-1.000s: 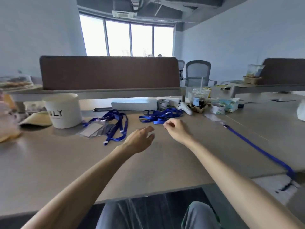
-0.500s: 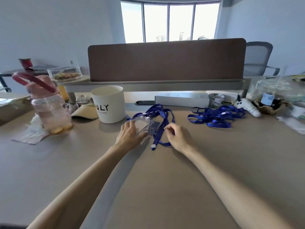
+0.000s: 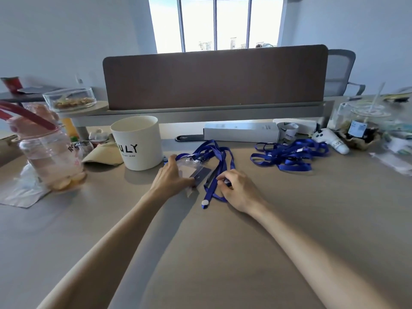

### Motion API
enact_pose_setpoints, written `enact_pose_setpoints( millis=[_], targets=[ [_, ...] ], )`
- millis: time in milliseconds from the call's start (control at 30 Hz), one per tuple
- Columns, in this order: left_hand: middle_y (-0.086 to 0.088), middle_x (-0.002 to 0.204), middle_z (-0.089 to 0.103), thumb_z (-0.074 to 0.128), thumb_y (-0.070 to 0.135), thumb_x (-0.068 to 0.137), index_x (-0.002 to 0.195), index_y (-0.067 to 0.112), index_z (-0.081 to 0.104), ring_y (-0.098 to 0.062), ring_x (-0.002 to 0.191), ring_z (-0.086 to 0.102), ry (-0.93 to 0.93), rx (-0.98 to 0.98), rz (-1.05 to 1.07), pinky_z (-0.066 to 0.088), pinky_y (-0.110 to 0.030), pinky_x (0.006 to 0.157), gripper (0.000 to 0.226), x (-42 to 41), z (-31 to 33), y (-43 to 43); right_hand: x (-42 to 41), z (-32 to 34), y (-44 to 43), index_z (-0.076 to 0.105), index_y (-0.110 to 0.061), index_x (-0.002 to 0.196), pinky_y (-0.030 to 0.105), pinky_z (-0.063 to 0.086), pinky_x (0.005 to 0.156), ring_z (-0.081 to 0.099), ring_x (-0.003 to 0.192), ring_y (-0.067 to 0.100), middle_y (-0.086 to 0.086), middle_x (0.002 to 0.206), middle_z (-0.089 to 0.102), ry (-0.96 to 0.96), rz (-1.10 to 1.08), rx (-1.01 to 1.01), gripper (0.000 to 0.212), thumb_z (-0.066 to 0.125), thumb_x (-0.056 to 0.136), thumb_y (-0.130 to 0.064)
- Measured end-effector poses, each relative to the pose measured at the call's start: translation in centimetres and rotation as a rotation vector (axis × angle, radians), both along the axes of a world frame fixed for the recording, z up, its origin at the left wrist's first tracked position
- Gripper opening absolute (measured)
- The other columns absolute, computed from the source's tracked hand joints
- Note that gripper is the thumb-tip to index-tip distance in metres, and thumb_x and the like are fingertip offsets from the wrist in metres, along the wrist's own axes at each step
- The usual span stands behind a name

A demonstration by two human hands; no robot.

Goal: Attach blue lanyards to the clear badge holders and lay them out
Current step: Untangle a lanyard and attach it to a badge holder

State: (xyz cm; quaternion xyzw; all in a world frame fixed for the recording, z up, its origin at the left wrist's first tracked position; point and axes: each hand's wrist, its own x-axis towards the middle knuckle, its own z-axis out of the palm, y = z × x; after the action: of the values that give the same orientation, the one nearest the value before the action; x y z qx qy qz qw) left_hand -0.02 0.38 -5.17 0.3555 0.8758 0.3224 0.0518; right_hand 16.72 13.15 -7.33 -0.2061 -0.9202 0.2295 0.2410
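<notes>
Tabletop (image 3: 223, 241): L grip (image 3: 172, 175) flat, pressing clear badge holders (image 3: 196, 172); R grip (image 3: 236, 188) curled, pinching blue lanyard (image 3: 209, 189) beside them.

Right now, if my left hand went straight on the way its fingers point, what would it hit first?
Probably the blue lanyard looped just beyond your left hand; the white cup looks slightly left.

The white tub (image 3: 138, 142) reads "ULY" in black letters.
</notes>
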Motion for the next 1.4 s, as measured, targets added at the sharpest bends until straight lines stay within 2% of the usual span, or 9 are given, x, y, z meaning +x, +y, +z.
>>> enact_pose_setpoints(
  millis=[233, 400, 533, 667, 800, 900, 1033, 1200, 1400],
  targets=[
    [-0.005, 0.132, 0.05, 0.062, 0.064, 0.057, 0.13, 0.028, 0.033, -0.026, 0.114, 0.049, 0.001, 0.186, -0.034, 0.045, -0.049, 0.097, 0.087, 0.7, -1.0, -2.6, -0.1, -0.1, 0.1, 0.067, -0.015, 0.11, 0.029, 0.048, 0.087, 0.056, 0.099, 0.015, 0.0, 0.109, 0.064, 0.053, 0.017, -0.031, 0.02, 0.053, 0.097, -0.023],
    [-0.004, 0.132, 0.042, 0.063, 0.055, 0.058, 0.137, 0.031, 0.021, -0.02, 0.114, 0.04, 0.1, 0.271, -0.223, 0.043, -0.047, 0.099, 0.092, 0.8, -1.0, -3.9, 0.0, 0.0, 0.2, 0.068, -0.015, 0.109, 0.01, 0.038, 0.072, 0.054, 0.091, 0.012, -0.003, 0.099, 0.063, 0.186, -0.009, -0.142, 0.018, 0.057, 0.095, -0.017],
    [0.001, 0.139, 0.038, 0.067, 0.043, 0.063, 0.146, 0.028, 0.015, -0.012, 0.124, 0.037, 0.15, 0.297, -0.422, 0.035, -0.031, 0.102, 0.099, 1.5, 0.0, -4.3, 0.9, 0.5, 0.4, 0.051, -0.026, 0.137, 0.022, 0.038, 0.106, 0.044, 0.126, 0.005, -0.01, 0.133, 0.051, 0.226, 0.098, -0.245, 0.057, 0.055, 0.086, 0.0],
    [0.001, 0.137, 0.039, 0.063, 0.039, 0.062, 0.148, 0.027, 0.008, -0.014, 0.124, 0.04, 0.328, 0.233, -0.552, 0.038, -0.029, 0.099, 0.102, 3.0, 0.5, -4.6, 2.1, 1.7, -0.3, 0.029, -0.032, 0.15, 0.005, 0.03, 0.102, 0.03, 0.136, -0.003, -0.019, 0.145, 0.038, 0.16, 0.281, -0.269, 0.083, 0.056, 0.082, 0.006],
    [0.002, 0.137, 0.04, 0.065, 0.036, 0.066, 0.148, 0.027, 0.009, -0.014, 0.123, 0.042, 0.387, 0.221, -0.589, 0.04, -0.03, 0.098, 0.099, 3.5, 0.5, -4.2, 1.8, 1.7, -0.8, 0.051, -0.025, 0.138, 0.022, 0.039, 0.097, 0.054, 0.114, 0.005, -0.02, 0.111, 0.063, 0.185, 0.275, -0.284, 0.058, 0.069, 0.086, -0.009],
    [0.003, 0.135, 0.041, 0.062, 0.042, 0.065, 0.145, 0.027, 0.015, -0.013, 0.122, 0.043, 0.379, 0.238, -0.585, 0.042, -0.031, 0.096, 0.094, 3.4, 0.6, -4.2, 1.5, 1.8, -1.0, 0.066, -0.018, 0.118, 0.013, 0.041, 0.081, 0.057, 0.085, -0.002, -0.014, 0.083, 0.063, 0.208, 0.269, -0.233, 0.028, 0.068, 0.089, -0.015],
    [0.004, 0.136, 0.04, 0.062, 0.044, 0.064, 0.145, 0.029, 0.016, -0.012, 0.121, 0.042, 0.376, 0.238, -0.568, 0.041, -0.028, 0.095, 0.094, 3.3, 0.6, -4.3, -0.2, 2.0, -0.7, 0.052, -0.018, 0.137, 0.014, 0.049, 0.082, 0.058, 0.088, -0.001, -0.005, 0.096, 0.064, 0.172, 0.291, -0.214, 0.053, 0.071, 0.088, -0.014],
    [0.003, 0.136, 0.037, 0.063, 0.038, 0.066, 0.145, 0.023, 0.024, -0.011, 0.118, 0.041, 0.417, 0.243, -0.578, 0.043, -0.027, 0.095, 0.089, 2.8, 0.6, -4.5, -1.7, 1.4, -0.2, 0.072, -0.01, 0.105, 0.015, 0.04, 0.082, 0.045, 0.088, 0.005, -0.008, 0.09, 0.062, 0.108, 0.301, -0.093, 0.02, 0.069, 0.087, -0.02],
    [-0.001, 0.141, 0.034, 0.063, 0.041, 0.066, 0.147, 0.022, 0.023, -0.022, 0.126, 0.037, 0.431, 0.09, -0.409, 0.042, -0.038, 0.101, 0.092, 0.2, 0.1, -5.8, -1.0, 3.1, 0.8, 0.063, -0.005, 0.099, 0.028, 0.051, 0.082, 0.065, 0.081, 0.013, 0.002, 0.086, 0.071, 0.104, 0.218, -0.496, 0.012, 0.062, 0.094, -0.016]
  ],
)
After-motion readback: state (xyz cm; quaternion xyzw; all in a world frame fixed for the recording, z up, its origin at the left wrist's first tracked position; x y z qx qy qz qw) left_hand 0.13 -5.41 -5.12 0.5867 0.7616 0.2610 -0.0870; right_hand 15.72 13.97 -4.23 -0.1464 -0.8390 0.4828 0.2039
